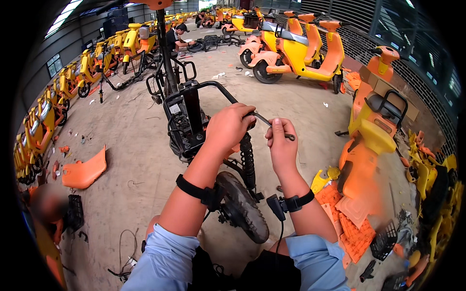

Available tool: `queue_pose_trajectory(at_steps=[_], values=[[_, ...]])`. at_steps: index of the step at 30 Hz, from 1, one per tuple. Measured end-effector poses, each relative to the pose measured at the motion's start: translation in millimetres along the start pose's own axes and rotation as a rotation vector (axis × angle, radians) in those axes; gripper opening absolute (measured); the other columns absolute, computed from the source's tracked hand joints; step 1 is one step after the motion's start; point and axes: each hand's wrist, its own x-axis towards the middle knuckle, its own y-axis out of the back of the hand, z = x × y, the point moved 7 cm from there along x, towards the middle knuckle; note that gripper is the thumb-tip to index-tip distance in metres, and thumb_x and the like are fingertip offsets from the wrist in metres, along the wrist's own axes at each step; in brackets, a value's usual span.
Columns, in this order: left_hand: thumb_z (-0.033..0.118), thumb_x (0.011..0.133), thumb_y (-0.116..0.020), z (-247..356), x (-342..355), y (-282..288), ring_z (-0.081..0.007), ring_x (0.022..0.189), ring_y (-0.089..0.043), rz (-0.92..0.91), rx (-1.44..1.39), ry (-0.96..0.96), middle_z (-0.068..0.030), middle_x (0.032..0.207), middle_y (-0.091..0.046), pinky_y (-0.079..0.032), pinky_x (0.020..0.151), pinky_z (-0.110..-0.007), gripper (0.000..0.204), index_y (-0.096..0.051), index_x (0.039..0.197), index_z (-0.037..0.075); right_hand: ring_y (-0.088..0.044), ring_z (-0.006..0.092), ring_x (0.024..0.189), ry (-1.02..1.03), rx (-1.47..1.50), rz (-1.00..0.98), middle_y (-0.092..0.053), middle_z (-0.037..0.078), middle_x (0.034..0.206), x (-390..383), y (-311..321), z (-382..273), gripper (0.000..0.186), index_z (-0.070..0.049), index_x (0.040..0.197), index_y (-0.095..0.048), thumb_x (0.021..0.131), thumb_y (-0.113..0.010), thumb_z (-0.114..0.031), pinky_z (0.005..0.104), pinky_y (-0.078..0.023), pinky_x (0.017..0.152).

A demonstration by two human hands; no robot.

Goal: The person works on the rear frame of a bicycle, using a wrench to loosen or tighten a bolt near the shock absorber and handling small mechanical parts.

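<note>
My left hand [229, 125] is closed at the rear end of the black tubular frame [213, 83] of a stripped scooter, its fingers on the upper end of a thin dark rod-like tool [262, 118]. My right hand [281, 138] pinches the same tool lower down, with its end poking out past my fingers. Whether the tool sits on a fastener is hidden by my left hand. Below are a coil-spring shock [247, 165] and a dusty black wheel [247, 218] between my forearms. A black housing with bolts [193, 138] sits inside the frame.
Yellow and orange scooters [303, 51] line both sides. Loose orange panels [85, 167] and piled parts [354, 233] lie on the concrete floor [126, 136]. A co-worker [177, 41] bends over parts behind the frame; another person [48, 208] is at lower left, more [200, 19] farther back.
</note>
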Motion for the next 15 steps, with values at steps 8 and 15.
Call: queue_pose_trajectory(at_steps=[8,15], values=[[0.006,0.092,-0.062,-5.7,2.7,-4.6,-0.0347,0.106,-0.068,-0.096,-0.083,0.039,-0.0128,0.119,-0.071,-0.054,0.091,-0.039,0.036,-0.070,0.127,0.007,-0.069,0.0227,0.077,0.276,-0.483,-0.023,-0.069,0.012,0.084,-51.7,-49.8,-32.9,0.028,-0.004,0.113,-0.058,0.109,-0.053,-0.031,0.0362,-0.053,0.069],[-0.011,0.082,-0.046,-2.8,0.6,0.7,-0.0372,0.107,-0.069,-0.009,-0.100,0.042,-0.0185,0.115,-0.071,-0.054,0.094,-0.041,0.050,-0.073,0.121,0.005,-0.047,0.0106,0.054,0.051,0.127,-0.005,-0.059,0.005,0.072,12.9,-5.6,-24.5,0.035,-0.007,0.095,-0.055,0.111,-0.046,-0.037,0.0261,-0.040,0.052]])
